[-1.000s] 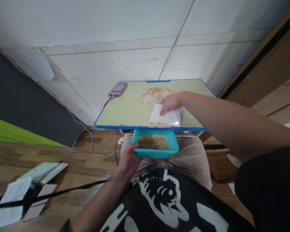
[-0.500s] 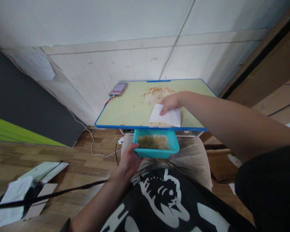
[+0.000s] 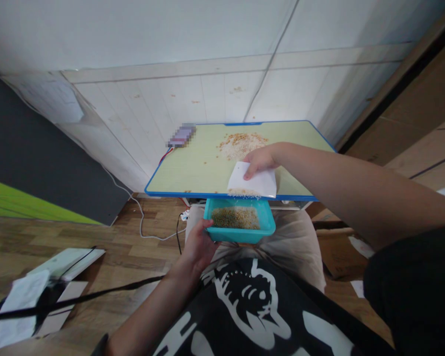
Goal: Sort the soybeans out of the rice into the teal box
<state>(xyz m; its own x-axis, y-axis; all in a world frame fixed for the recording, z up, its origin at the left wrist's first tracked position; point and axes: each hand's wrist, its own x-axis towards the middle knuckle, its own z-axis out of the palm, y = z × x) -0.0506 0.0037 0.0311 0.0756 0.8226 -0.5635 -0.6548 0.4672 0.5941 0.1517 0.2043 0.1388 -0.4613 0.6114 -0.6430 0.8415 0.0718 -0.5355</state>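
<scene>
My right hand (image 3: 260, 162) is closed on a white card (image 3: 254, 181), which lies low over the table's front edge. Pale grains (image 3: 242, 192) are along the card's lower side, some dropping past the edge. Just below, my left hand (image 3: 202, 242) grips the left end of a turquoise plastic tub (image 3: 244, 236). Inside the tub is a layer of mixed grains (image 3: 235, 217), greenish on the left and paler on the right. Beyond my right hand a pile of white and orange-yellow grains (image 3: 244, 146) is spread on the table.
The small table (image 3: 181, 173) has a pale yellow-green top and blue rim, against a white wall. A blurred-out flat object (image 3: 181, 136) with a red cord sits at its back left corner. A white cable (image 3: 142, 217) crosses the floor; cardboard (image 3: 341, 254) lies right.
My right hand has drawn the card slightly toward me, over the table's edge. Some pale grains now fall toward the tub. My left hand and the tub stay put.
</scene>
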